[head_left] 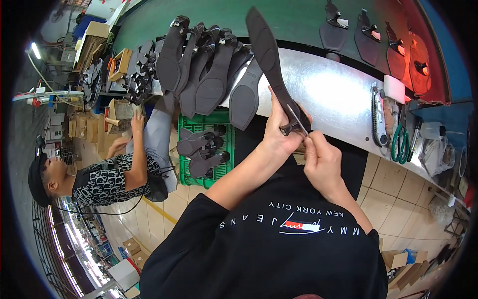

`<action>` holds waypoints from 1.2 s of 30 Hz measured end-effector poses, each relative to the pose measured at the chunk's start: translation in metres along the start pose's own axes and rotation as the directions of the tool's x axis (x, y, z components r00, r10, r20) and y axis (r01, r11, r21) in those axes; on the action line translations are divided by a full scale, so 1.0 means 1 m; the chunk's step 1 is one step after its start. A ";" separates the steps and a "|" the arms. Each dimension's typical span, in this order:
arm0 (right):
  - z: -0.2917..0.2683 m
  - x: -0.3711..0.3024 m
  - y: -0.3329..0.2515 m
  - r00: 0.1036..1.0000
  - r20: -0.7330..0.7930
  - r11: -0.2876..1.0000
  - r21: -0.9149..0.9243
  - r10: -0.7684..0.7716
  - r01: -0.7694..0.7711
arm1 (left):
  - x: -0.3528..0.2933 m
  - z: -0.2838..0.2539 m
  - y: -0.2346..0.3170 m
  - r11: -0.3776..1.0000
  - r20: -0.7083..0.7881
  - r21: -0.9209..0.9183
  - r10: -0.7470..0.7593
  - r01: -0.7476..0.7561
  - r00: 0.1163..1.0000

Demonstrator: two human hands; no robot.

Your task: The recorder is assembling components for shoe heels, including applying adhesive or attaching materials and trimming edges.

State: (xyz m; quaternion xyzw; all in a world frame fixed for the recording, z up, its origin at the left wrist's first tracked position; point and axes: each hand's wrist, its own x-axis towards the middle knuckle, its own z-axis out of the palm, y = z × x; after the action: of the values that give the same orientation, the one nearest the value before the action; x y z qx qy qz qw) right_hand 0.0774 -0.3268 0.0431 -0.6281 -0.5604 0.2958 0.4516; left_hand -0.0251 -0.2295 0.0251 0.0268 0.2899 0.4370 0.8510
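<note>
My left hand (280,133) is wrapped round the strap end of a black sandal (266,55). Its long dark sole points up and away from me, over the metal bench top (318,70). In a pinch, my right hand (322,160) holds a thin, pointed silver tool (297,118) whose tip reaches the sandal beside my left fingers. The tool's exact kind does not show, and my palm hides part of the sandal's straps. A loose dark sole (244,99) lies on the bench edge just left of the held sandal.
Several black sandals (214,89) are heaped at the left; more sit in a green crate (205,119) below. Sandals stand on the green surface (294,25) beyond. At right lie a utility knife (379,119), green-handled scissors (400,143) and a white block (394,89). A co-worker (104,174) sits left.
</note>
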 end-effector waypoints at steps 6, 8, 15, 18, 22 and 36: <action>0.003 0.003 -0.003 0.997 0.038 0.995 -0.062 -0.071 0.073 | 0.002 -0.006 -0.003 1.000 0.057 0.000 0.020 -0.020 0.998; 0.003 0.004 -0.003 0.995 0.044 0.992 -0.091 -0.088 0.092 | 0.005 -0.006 -0.007 0.999 0.021 0.026 0.043 -0.044 0.999; -0.007 0.009 0.006 0.945 0.183 0.950 -0.109 -0.269 0.292 | 0.011 0.000 -0.005 0.991 -0.137 -0.041 -0.129 0.124 0.982; -0.013 0.005 0.009 0.963 0.169 0.968 0.179 -0.208 0.177 | 0.004 0.020 -0.002 0.995 -0.229 -0.046 -0.097 0.089 0.969; -0.017 0.001 -0.014 0.992 0.125 0.933 0.359 -0.024 -0.023 | 0.008 0.022 0.002 0.976 -0.073 0.205 0.096 -0.079 0.993; -0.043 0.006 0.012 0.825 0.552 -0.074 0.834 0.117 -0.547 | -0.014 0.021 0.011 0.868 0.278 0.489 -0.067 -0.081 0.958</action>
State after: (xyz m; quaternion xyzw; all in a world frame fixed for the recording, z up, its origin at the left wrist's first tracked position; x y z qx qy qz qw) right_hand 0.1217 -0.3313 0.0513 -0.1994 -0.0807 0.7932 0.5698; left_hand -0.0286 -0.2285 0.0528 0.3080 0.2663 0.3427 0.8466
